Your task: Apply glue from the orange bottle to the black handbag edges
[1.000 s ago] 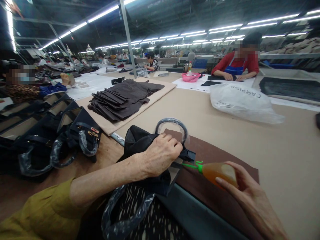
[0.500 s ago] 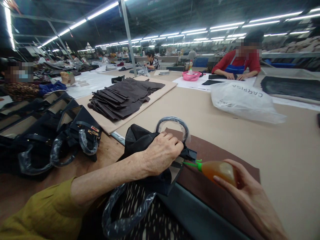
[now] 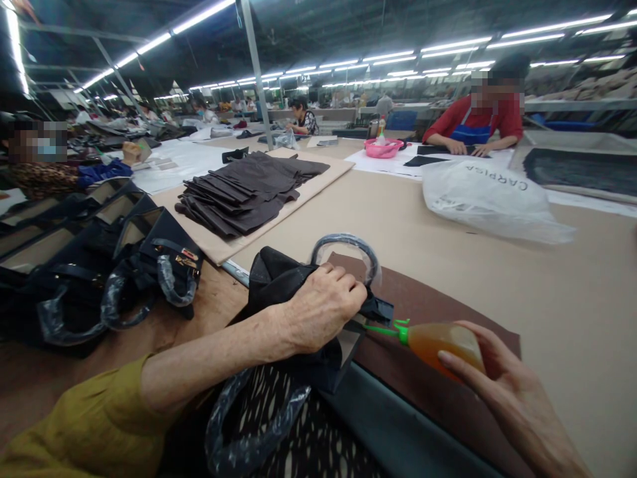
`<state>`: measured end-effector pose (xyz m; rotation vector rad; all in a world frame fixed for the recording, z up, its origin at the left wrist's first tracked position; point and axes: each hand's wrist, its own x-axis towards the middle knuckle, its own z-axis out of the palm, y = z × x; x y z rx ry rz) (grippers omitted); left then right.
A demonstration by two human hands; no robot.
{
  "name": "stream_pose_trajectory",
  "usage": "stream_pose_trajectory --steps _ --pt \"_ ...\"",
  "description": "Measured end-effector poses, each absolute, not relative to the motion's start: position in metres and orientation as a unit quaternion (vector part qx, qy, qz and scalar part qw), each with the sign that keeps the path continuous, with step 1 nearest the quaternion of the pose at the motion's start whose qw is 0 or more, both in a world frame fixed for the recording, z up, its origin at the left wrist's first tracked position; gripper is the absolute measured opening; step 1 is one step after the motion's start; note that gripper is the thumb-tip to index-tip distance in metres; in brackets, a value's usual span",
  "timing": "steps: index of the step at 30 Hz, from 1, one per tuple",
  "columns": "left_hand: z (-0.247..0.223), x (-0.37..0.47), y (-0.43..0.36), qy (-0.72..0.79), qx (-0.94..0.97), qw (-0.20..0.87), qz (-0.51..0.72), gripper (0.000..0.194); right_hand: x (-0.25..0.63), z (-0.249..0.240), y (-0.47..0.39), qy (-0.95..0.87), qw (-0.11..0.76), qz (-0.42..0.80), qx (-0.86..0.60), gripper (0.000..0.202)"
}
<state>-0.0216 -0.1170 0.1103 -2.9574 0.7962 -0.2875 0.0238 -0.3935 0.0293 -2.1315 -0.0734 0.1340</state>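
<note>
My left hand (image 3: 326, 305) is closed on the upper edge of a black handbag (image 3: 279, 272), its fingers curled beside one plastic-wrapped handle (image 3: 348, 240). The other wrapped handle (image 3: 249, 448) hangs down at the front. In my right hand (image 3: 497, 372) is a squeeze bottle (image 3: 445, 344) of amber liquid, lying on its side with a green nozzle that points left. The nozzle's tip is close to the bag's open edge; whether it touches cannot be made out. Under the bag and bottle lies a brown sheet (image 3: 478, 332).
Several black handbags (image 3: 74, 259) stand at the left. A stack of dark pieces (image 3: 249, 189) lies on a board beyond my hands. Further back are a white plastic bag (image 3: 490, 199), a pink basket (image 3: 383, 149) and a person in red (image 3: 478, 119). Another person sits at the left.
My right hand and the bottle have moved slightly to the right, with the nozzle a little further from the bag. My left hand keeps its hold, almost unmoved.
</note>
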Motion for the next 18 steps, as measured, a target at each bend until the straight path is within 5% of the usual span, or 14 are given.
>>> stream_pose_trajectory --steps 11,18 --pt "0.107 -0.029 -0.122 0.28 -0.954 0.06 -0.094 0.025 0.031 0.048 -0.388 -0.095 0.427 0.113 -0.892 0.066" --pt "0.106 -0.03 -0.123 0.282 -0.953 0.061 -0.093 0.028 0.034 0.049 -0.394 -0.076 0.487 0.12 -0.862 0.061"
